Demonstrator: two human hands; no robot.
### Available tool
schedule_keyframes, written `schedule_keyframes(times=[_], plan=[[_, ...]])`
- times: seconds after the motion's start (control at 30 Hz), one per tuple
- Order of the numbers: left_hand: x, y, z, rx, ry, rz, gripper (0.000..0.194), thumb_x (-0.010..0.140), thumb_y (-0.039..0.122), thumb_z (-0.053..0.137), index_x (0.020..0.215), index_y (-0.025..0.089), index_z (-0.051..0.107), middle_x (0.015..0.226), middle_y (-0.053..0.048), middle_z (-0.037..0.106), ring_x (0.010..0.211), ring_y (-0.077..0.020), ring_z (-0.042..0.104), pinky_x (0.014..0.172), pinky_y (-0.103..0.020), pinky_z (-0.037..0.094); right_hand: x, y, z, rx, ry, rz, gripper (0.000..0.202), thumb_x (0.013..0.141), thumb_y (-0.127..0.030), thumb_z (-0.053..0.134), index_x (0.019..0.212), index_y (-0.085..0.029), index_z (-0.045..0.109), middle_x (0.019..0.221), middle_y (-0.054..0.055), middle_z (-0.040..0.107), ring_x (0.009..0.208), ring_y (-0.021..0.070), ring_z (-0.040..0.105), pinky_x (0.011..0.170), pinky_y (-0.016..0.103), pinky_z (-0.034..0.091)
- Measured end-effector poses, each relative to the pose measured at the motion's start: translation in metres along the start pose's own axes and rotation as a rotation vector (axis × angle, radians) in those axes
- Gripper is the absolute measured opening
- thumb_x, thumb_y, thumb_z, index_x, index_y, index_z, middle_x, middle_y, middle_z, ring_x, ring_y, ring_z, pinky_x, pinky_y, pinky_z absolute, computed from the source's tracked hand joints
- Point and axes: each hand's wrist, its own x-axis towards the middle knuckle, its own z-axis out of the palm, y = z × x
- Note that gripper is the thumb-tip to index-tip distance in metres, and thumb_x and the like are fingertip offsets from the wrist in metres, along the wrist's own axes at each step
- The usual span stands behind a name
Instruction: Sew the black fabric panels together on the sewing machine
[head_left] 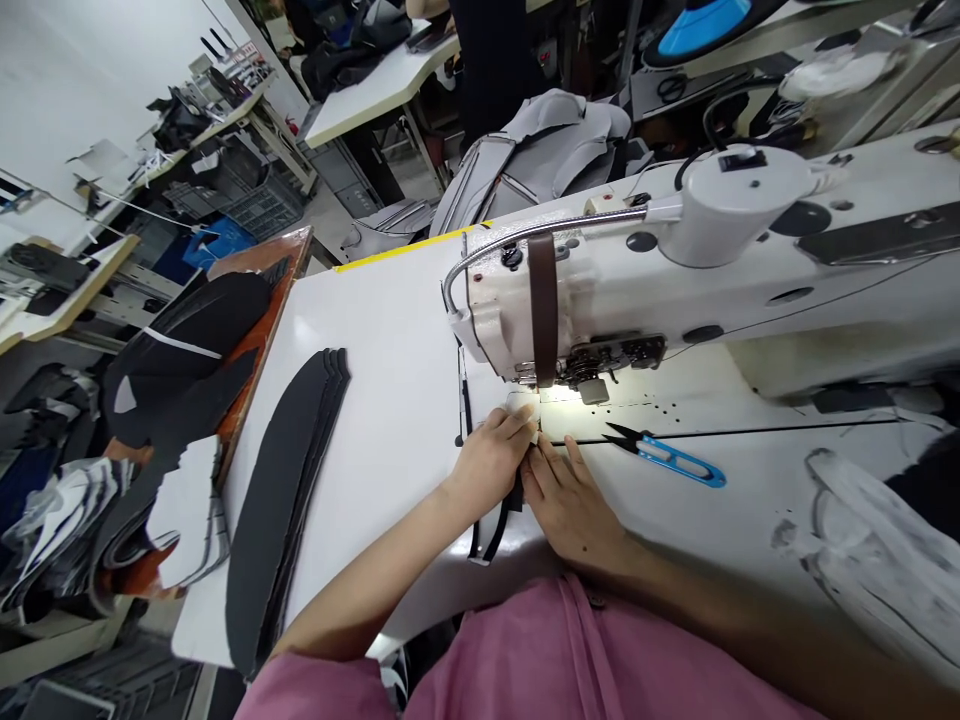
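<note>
White tabletop (pixel 375 420) is open between my left hand (pixel 489 462) and the stacked black panels (pixel 281 510); I can pass there. Sewing machine head (pixel 592 295) blocks me forward. Blue thread snips (pixel 666 454) obstruct my right hand (pixel 568 502) sideways; table nearer me is passable.

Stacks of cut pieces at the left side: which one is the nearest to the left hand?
The long, curved dark stack on the white table, nearest the left hand; the other dark pieces and white pieces lie farther left.
</note>
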Motion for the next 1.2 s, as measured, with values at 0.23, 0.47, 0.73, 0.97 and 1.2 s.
schedule_keyframes(times=[0.23,0.47,0.73,0.97,1.2], plan=[[0.003,-0.001,-0.006,-0.027,-0.039,0.011,0.029,0.085,0.006,0.038,0.108,0.014,0.055,0.138,-0.011,0.047,0.098,-0.0204,0.051,0.089,-0.037,0.050,0.000,0.002,-0.001,0.012,-0.004,0.010,0.037,0.085,-0.013,0.042,0.117,-0.003,0.059,0.122,0.020,0.056,0.122,0.0336,0.043,0.108,0.061,0.021],[0.013,0.001,-0.009,-0.045,-0.088,-0.048,0.020,0.084,0.008,0.039,0.095,0.014,0.055,0.131,-0.013,0.052,0.098,-0.0220,0.051,0.085,-0.037,0.050,0.004,0.007,0.000,0.034,-0.032,0.015,0.037,0.084,-0.014,0.043,0.117,-0.005,0.059,0.124,0.020,0.054,0.124,0.0343,0.040,0.108,0.062,0.019],[0.026,-0.004,-0.014,-0.080,-0.116,-0.068,0.023,0.082,0.006,0.040,0.096,0.014,0.056,0.120,-0.012,0.057,0.106,-0.0227,0.051,0.088,-0.037,0.050,0.010,0.017,-0.003,0.087,-0.057,0.030,0.040,0.087,-0.029,0.052,0.119,-0.006,0.057,0.125,0.020,0.054,0.126,0.0339,0.039,0.108,0.061,0.021],[0.023,-0.001,-0.019,-0.054,-0.058,-0.124,0.032,0.082,0.006,0.039,0.106,0.016,0.057,0.129,-0.009,0.053,0.113,-0.0226,0.049,0.085,-0.034,0.052,0.017,0.028,-0.007,0.124,-0.027,0.035,0.035,0.088,-0.025,0.050,0.118,-0.008,0.056,0.128,0.020,0.052,0.128,0.0296,0.038,0.109,0.059,0.020],[0.026,-0.005,-0.024,-0.069,-0.104,-0.155,0.033,0.085,0.009,0.039,0.111,0.019,0.057,0.123,-0.007,0.057,0.108,-0.0198,0.057,0.089,-0.032,0.050,0.020,0.040,-0.003,0.162,-0.026,-0.001,0.049,0.088,-0.037,0.052,0.125,-0.006,0.051,0.132,0.020,0.048,0.127,0.0307,0.037,0.109,0.055,0.023]])
